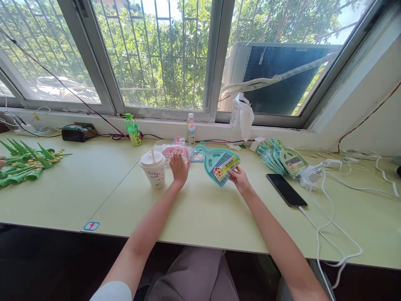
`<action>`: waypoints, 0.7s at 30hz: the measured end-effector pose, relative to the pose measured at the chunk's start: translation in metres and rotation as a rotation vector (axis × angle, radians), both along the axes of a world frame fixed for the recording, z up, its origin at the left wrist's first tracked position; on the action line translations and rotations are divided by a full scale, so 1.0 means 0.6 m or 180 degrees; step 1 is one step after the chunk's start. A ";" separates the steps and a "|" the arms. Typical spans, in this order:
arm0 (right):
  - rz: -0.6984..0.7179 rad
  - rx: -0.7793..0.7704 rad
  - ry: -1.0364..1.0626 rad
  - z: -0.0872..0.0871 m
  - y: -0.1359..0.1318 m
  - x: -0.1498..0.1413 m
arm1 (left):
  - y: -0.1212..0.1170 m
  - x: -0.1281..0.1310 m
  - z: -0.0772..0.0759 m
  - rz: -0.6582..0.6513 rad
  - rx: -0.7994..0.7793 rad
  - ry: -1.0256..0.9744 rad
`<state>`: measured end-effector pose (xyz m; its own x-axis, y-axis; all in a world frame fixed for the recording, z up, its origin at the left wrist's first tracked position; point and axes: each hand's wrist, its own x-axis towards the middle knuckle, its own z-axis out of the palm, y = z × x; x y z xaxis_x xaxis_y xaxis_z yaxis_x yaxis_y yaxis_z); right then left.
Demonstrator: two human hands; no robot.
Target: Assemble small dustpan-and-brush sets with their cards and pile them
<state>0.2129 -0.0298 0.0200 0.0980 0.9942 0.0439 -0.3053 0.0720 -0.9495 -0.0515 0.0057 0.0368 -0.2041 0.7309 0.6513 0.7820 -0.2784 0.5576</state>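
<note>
My right hand point(240, 180) grips a small teal dustpan-and-brush set point(216, 161) by its lower right edge, at the corner of its yellow-green printed label. The set is tilted, its looped handle pointing to the upper left. My left hand point(179, 167) reaches over a pink item point(169, 151) among clear plastic packaging, its fingers slightly apart and touching it; whether they grip it is unclear. Beside that hand stands a white lidded cup point(153, 169) with a straw. Part of a blue-and-pink printed packet point(196, 156) shows behind the teal set.
Several teal and green dustpan sets point(282, 156) lie piled at the right, near a black phone point(286, 190) and white charging cables point(328, 217). A green bottle point(133, 130) and a clear bottle point(191, 129) stand at the back. Green leaf-like pieces point(28, 161) lie far left.
</note>
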 end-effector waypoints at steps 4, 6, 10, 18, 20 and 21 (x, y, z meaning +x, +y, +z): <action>0.0000 -0.0031 -0.0084 0.001 -0.003 -0.006 | 0.029 -0.024 -0.023 0.0162 -0.0588 0.0332; 0.0029 -0.0020 -0.0114 0.002 -0.004 -0.010 | 0.036 -0.030 -0.031 0.0101 -0.0769 0.0450; 0.0043 0.0025 -0.0144 0.005 -0.006 -0.013 | 0.024 -0.021 -0.025 -0.0193 -0.0406 0.0626; -0.0454 -0.0252 -0.0136 -0.013 0.010 0.016 | -0.008 -0.002 0.003 -0.0092 0.0151 0.0562; -0.0538 -0.0493 -0.0256 -0.018 0.015 0.026 | -0.002 -0.010 0.001 -0.0341 0.0040 0.0628; -0.0557 -0.0601 -0.0314 -0.019 0.017 0.031 | 0.002 -0.014 -0.001 -0.0426 -0.0007 0.0664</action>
